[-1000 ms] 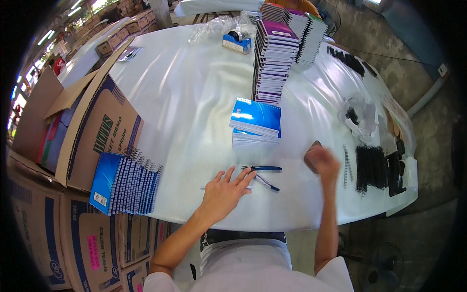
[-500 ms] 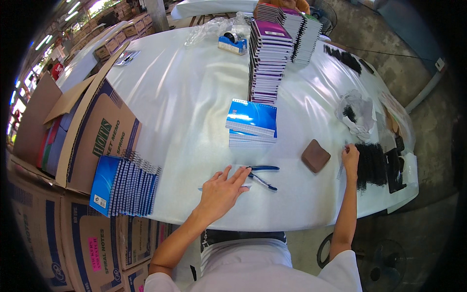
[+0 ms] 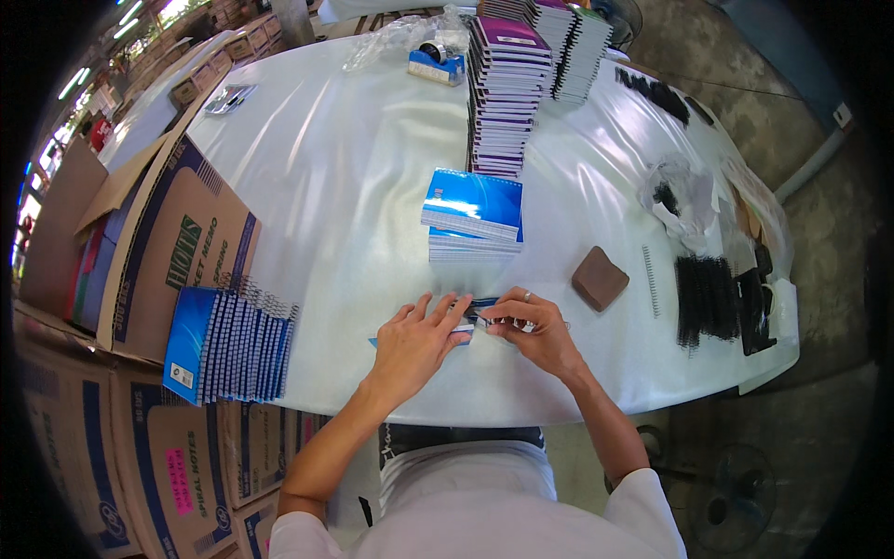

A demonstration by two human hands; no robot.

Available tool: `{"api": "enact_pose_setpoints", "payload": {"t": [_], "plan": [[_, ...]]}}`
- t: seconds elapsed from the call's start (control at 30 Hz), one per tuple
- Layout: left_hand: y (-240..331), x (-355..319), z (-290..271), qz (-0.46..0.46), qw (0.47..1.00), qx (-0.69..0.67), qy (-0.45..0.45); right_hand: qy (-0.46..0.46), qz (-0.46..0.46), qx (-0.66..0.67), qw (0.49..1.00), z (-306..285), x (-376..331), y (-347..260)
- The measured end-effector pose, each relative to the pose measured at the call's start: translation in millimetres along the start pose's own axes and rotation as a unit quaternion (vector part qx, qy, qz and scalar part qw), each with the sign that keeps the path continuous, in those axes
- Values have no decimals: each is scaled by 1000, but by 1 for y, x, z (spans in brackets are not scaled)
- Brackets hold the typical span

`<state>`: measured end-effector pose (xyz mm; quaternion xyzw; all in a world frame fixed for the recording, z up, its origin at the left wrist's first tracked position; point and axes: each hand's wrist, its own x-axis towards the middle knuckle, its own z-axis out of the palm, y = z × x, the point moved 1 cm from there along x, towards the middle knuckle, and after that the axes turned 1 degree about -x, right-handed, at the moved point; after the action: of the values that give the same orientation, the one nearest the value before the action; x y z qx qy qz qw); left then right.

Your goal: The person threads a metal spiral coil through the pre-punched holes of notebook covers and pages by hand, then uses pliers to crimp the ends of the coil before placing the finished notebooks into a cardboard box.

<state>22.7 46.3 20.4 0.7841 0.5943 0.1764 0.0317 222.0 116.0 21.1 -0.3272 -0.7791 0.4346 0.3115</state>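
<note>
My left hand lies flat with its fingers spread on a small blue notebook near the front edge of the white table, pressing it down so that only a blue corner and a strip of cover show past my fingers. My right hand meets it from the other side, fingertips drawn together and pinching at the notebook's right end, where the blue-handled pliers lie just behind my knuckles (I cannot tell whether my fingers actually touch them). Just beyond my hands, toward the middle of the table, sits a short stack of blue spiral notebooks, and behind that a tall stack with purple covers runs toward the far edge. A brown block rests to the right of my right hand, apart from it, with a single black spiral wire beside it and a bundle of black binding spirals near the right edge. At the left edge an open cardboard box leans against the table, with a row of blue notebooks standing on end at the front left corner.
</note>
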Motion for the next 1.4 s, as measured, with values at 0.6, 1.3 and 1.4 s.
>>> {"api": "enact_pose_setpoints", "payload": {"t": [0.6, 1.3, 1.4], "plan": [[-2, -1, 0, 9, 1000, 3, -8, -129, 4, 94, 987, 1, 18, 13], [6, 0, -23, -12, 973, -28, -230, -107, -47, -186, 976, -25, -1, -1], [3, -16, -23, 26, 971, -52, -230, 18, 19, -438, 899, -97, -1, 16]]}}
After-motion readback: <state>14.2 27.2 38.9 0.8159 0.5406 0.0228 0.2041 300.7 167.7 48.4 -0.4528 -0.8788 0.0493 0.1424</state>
